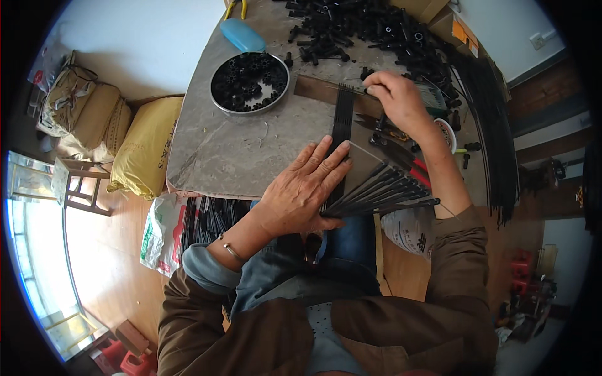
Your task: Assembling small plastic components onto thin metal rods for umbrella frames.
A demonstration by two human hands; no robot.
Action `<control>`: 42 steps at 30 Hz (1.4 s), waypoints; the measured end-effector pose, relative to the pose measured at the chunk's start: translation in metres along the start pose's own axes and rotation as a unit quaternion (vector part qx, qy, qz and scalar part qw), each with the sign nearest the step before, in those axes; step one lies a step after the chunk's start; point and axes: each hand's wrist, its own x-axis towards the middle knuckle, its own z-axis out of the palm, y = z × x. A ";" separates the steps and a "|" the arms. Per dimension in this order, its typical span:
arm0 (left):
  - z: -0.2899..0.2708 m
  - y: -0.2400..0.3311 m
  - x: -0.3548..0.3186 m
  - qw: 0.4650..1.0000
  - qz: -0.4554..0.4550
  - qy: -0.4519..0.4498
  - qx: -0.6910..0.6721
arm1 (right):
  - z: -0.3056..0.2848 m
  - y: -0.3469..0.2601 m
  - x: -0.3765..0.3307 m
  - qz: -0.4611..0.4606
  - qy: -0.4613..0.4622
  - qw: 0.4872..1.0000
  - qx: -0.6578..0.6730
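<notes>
Mid-assembly by the look of it: left hand [301,188] pressed flat, fingers spread, pinning a fan of thin black rods [376,188] on the counter [219,144], right hand [398,100] pinched shut on the far tip of one rod near the wooden strip [320,91]. Probably next: seating that tip in line without letting the fan slip. Not much room though, with pliers [398,150] just right, pile of black plastic parts [370,31] beyond, metal dish of black gears [249,83] up left, counter edge right under the left wrist.
</notes>
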 end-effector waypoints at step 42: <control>0.003 -0.003 -0.003 1.000 -0.002 -0.001 -0.002 | 0.008 -0.002 0.006 0.013 -0.034 0.996 -0.085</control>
